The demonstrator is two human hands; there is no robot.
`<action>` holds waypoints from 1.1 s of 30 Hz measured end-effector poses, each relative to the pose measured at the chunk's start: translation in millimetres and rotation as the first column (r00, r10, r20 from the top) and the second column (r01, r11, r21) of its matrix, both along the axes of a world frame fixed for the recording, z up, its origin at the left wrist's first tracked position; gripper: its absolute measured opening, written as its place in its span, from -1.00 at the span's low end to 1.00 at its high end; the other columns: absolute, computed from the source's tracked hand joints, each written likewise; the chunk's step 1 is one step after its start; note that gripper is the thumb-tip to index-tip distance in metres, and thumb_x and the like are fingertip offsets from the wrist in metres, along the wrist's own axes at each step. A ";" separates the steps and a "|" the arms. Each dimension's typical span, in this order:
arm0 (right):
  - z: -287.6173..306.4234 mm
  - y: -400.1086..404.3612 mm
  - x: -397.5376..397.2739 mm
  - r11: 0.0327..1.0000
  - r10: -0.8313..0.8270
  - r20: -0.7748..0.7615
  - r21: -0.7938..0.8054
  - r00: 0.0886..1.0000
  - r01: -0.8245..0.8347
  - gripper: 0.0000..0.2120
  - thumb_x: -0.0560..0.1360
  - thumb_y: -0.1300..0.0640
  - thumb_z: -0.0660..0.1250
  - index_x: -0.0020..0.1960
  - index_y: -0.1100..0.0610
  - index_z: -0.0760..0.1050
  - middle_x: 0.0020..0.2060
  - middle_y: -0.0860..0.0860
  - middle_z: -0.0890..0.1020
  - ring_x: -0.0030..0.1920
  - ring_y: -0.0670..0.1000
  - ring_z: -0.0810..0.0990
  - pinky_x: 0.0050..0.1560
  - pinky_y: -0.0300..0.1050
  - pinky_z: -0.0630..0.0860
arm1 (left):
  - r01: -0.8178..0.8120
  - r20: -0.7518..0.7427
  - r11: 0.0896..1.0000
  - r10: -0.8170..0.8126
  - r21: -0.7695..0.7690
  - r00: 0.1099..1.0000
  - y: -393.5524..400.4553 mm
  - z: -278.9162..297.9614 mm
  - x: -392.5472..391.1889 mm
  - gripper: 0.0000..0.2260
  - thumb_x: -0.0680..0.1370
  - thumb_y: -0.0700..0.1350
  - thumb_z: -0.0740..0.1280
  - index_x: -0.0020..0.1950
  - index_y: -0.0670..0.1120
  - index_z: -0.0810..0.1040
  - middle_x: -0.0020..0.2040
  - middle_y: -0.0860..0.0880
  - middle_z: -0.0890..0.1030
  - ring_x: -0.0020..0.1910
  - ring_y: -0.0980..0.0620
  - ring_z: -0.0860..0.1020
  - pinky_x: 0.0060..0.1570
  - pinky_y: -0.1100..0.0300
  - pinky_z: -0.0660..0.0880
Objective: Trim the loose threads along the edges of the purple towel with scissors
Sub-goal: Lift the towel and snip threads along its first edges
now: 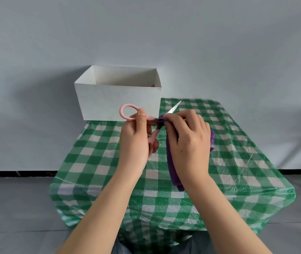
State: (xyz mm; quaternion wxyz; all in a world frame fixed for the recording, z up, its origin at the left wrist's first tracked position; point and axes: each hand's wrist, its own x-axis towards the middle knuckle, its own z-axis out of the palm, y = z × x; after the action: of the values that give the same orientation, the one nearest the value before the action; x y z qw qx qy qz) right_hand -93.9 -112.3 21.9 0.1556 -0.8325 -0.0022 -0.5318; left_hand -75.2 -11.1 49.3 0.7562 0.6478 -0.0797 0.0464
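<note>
Both bare forearms reach forward, side by side. The left hand (134,142) is raised with its thumb up and fingers (154,143) curled round the scissors (152,123). The right hand (188,143), back up, pinches the towel (172,167) at its fingertips.

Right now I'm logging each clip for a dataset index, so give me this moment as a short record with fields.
Setting: table under a green checked cloth, pale wall behind
Left hand: grips pink scissors, thumb on the upper loop
Scissor blades: point up and right, past the towel's top edge
Right hand: holds purple towel bunched, raised off the table
Other item: white open box at the far left corner of the table
Cut threads: none discernible
</note>
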 end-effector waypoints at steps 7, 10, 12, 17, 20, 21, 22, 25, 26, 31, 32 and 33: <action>4.7 -18.0 8.9 0.973 -0.006 -0.021 0.229 1.000 0.010 -0.89 0.54 0.18 0.35 0.01 0.13 0.64 -0.16 0.02 0.56 -0.20 0.07 0.52 -0.16 0.05 0.45 | 0.004 -0.028 1.000 -0.004 0.014 1.000 0.5 -10.7 0.6 -0.67 0.64 0.06 0.11 -0.18 -0.06 0.53 -0.39 -0.03 0.42 -0.59 0.09 0.42 -0.49 0.16 0.36; 4.2 -7.5 -2.4 0.963 0.063 0.027 0.260 0.998 -0.068 -0.89 0.55 0.19 0.35 0.02 0.13 0.64 -0.15 -0.02 0.54 -0.20 0.01 0.51 -0.20 0.08 0.49 | -0.010 -0.042 1.000 0.010 0.007 0.999 0.9 -10.0 2.9 -0.67 0.64 0.05 0.11 -0.19 -0.06 0.52 -0.35 -0.02 0.45 -0.57 0.08 0.44 -0.49 0.17 0.37; -1.0 2.6 -4.4 0.979 0.084 0.002 0.188 0.996 -0.083 -0.90 0.54 0.19 0.35 0.00 0.14 0.63 -0.16 -0.01 0.54 -0.21 0.00 0.50 -0.20 0.04 0.46 | -0.016 -0.046 1.000 0.016 -0.004 0.999 -0.6 -10.1 3.1 -0.66 0.64 0.04 0.10 -0.20 -0.07 0.52 -0.35 -0.02 0.49 -0.56 0.07 0.44 -0.53 0.19 0.36; -11.4 10.1 4.3 0.997 -0.005 -0.049 0.080 0.999 0.009 -0.85 0.57 0.13 0.27 -0.04 0.16 0.60 -0.19 0.03 0.53 -0.24 0.07 0.48 -0.23 0.03 0.42 | -0.022 -0.043 1.000 0.022 0.001 0.999 0.1 -11.2 1.4 -0.65 0.65 0.03 0.09 -0.21 -0.07 0.53 -0.50 0.07 0.50 -0.58 0.06 0.42 -0.57 0.23 0.34; -8.7 3.2 11.3 0.990 -0.035 -0.051 0.137 0.998 0.042 -0.92 0.54 0.18 0.33 -0.07 0.17 0.58 -0.19 0.04 0.53 -0.25 0.07 0.48 -0.25 0.04 0.43 | -0.017 -0.012 0.999 0.018 0.051 1.000 1.5 -12.7 0.7 -0.66 0.65 0.03 0.08 -0.19 -0.06 0.52 -0.53 0.14 0.52 -0.60 0.11 0.42 -0.57 0.22 0.35; -8.0 0.7 13.0 0.983 -0.023 -0.052 0.183 0.998 0.032 -0.93 0.53 0.19 0.33 -0.07 0.18 0.58 -0.19 0.04 0.53 -0.25 0.08 0.48 -0.25 0.06 0.44 | -0.025 -0.013 0.998 0.026 0.064 1.000 1.6 -13.7 0.6 -0.67 0.65 0.03 0.08 -0.18 -0.06 0.51 -0.54 0.16 0.50 -0.60 0.13 0.42 -0.57 0.23 0.36; -8.4 -1.1 13.0 0.973 -0.002 -0.049 0.232 0.999 0.013 -0.93 0.53 0.20 0.33 -0.06 0.18 0.58 -0.18 0.04 0.52 -0.25 0.07 0.48 -0.25 0.08 0.45 | -0.034 -0.017 0.997 0.036 0.069 0.999 1.9 -14.6 0.5 -0.67 0.65 0.03 0.08 -0.18 -0.06 0.51 -0.54 0.17 0.48 -0.61 0.15 0.42 -0.57 0.24 0.37; -11.4 0.0 5.1 0.940 0.051 -0.023 0.340 0.998 -0.040 -0.92 0.55 0.18 0.32 -0.01 0.15 0.58 -0.15 -0.01 0.50 -0.23 0.05 0.49 -0.24 0.11 0.48 | -0.052 -0.037 0.997 0.054 0.057 0.998 2.0 -16.4 2.5 -0.68 0.65 0.04 0.09 -0.17 -0.06 0.50 -0.52 0.17 0.47 -0.60 0.14 0.42 -0.54 0.22 0.38; -12.5 3.1 2.0 0.938 0.072 -0.023 0.342 0.997 -0.060 -0.91 0.56 0.17 0.31 -0.01 0.16 0.57 -0.14 -0.03 0.49 -0.23 0.05 0.49 -0.23 0.12 0.49 | -0.058 -0.050 0.997 0.060 0.042 0.997 1.8 -17.0 3.4 -0.68 0.64 0.05 0.09 -0.17 -0.06 0.50 -0.50 0.16 0.48 -0.59 0.12 0.42 -0.54 0.21 0.38; -20.8 19.8 1.8 0.986 0.023 -0.074 0.166 0.997 -0.011 -0.87 0.55 0.19 0.26 -0.10 0.20 0.55 -0.21 0.04 0.49 -0.27 0.06 0.44 -0.28 0.04 0.42 | -0.047 -0.057 0.999 0.047 0.012 0.997 -2.1 -16.2 0.6 -0.65 0.65 0.04 0.09 -0.18 -0.07 0.53 -0.48 0.15 0.55 -0.52 0.07 0.48 -0.53 0.24 0.41; -21.1 20.4 3.9 0.991 -0.003 -0.074 0.137 0.997 0.013 -0.85 0.56 0.17 0.24 -0.11 0.20 0.55 -0.22 0.05 0.49 -0.28 0.06 0.43 -0.30 0.03 0.41 | -0.049 -0.063 0.999 0.050 0.009 0.997 -2.4 -15.5 0.5 -0.66 0.65 0.03 0.09 -0.18 -0.07 0.53 -0.47 0.15 0.58 -0.51 0.08 0.49 -0.52 0.24 0.43; -21.0 20.2 6.2 0.992 -0.021 -0.075 0.119 0.997 0.030 -0.83 0.57 0.16 0.22 -0.12 0.20 0.54 -0.22 0.06 0.49 -0.29 0.07 0.42 -0.31 0.02 0.40 | -0.056 -0.062 0.998 0.057 0.021 0.996 -2.1 -15.9 1.8 -0.66 0.65 0.04 0.09 -0.18 -0.06 0.53 -0.45 0.15 0.59 -0.50 0.09 0.50 -0.52 0.24 0.43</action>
State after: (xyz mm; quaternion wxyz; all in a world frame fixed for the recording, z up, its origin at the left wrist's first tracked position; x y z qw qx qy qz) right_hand -87.8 -92.0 0.9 0.1985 -0.8405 0.0460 -0.5020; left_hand -73.4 -13.2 33.4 0.7503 0.6584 -0.0380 0.0465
